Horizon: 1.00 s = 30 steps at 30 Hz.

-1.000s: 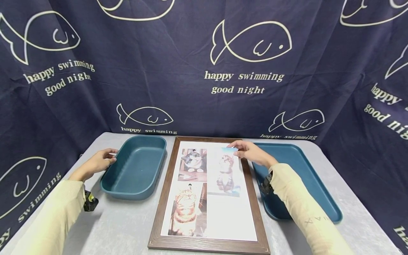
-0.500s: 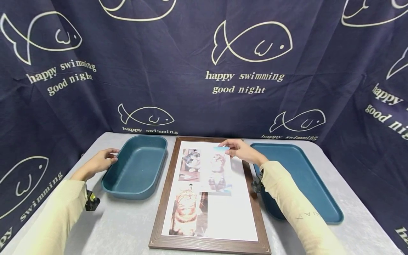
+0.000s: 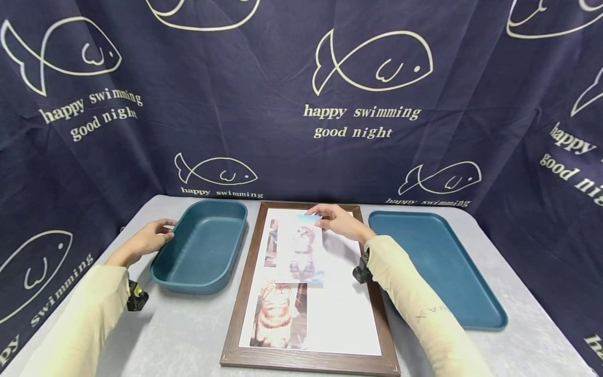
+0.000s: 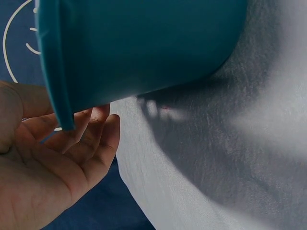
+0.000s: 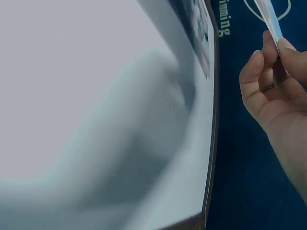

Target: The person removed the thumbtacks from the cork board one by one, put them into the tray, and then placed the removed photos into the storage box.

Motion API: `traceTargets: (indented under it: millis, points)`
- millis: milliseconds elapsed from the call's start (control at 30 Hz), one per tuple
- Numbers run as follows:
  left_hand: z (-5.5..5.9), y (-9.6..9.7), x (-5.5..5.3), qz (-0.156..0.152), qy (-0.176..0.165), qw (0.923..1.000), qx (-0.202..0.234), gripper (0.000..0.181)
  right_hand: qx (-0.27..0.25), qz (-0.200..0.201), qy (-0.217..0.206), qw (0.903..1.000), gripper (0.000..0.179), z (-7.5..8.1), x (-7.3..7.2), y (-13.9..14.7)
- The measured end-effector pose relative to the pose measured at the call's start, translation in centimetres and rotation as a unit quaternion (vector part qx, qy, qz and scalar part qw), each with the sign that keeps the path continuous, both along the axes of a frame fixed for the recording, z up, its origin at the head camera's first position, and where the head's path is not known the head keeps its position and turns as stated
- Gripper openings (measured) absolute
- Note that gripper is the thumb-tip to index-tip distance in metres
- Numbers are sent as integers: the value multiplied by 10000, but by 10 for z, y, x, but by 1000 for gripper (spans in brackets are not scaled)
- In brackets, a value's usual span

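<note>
My right hand [image 3: 340, 222] pinches a cat photo [image 3: 301, 246] by its top edge, thumb against fingers. It is held above the white board [image 3: 346, 314] of a brown wooden frame. In the right wrist view the photo [image 5: 271, 19] appears nearly edge-on between thumb and fingertips. Behind it, a grey-and-white cat photo [image 3: 271, 256] lies on the board, mostly covered from the head view. An orange cat photo [image 3: 273, 317] lies at the board's lower left. On the left, my left hand [image 3: 149, 240] holds the rim of a deep teal bin [image 4: 144, 43], fingers under its outer edge.
A shallow teal tray [image 3: 452, 272] lies right of the frame, partly under my right sleeve. All stand on a grey table [image 3: 179, 335]. A dark blue fish-print curtain [image 3: 282, 78] encloses the back and sides.
My right hand has carried the photo leftward from the board's upper right, so it now overlaps the grey-and-white cat photo. My left hand stays at the bin's rim.
</note>
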State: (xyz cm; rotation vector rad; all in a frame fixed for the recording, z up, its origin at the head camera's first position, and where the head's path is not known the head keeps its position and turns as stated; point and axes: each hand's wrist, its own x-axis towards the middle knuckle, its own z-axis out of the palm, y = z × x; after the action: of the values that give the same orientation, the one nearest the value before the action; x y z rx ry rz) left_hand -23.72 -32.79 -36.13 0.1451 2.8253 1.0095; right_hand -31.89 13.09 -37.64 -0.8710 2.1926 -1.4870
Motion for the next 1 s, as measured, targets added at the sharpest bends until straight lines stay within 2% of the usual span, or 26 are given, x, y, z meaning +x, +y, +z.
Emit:
traceTargets:
  millis: [733, 1000]
  points:
    - [-2, 0, 0, 58, -30, 10000, -22, 41, -278, 217, 235, 9991, 31, 6, 5, -72]
    - [-2, -1, 0, 81, -79, 9999, -45, 42, -38, 229, 566, 9981, 31, 15, 8, -97]
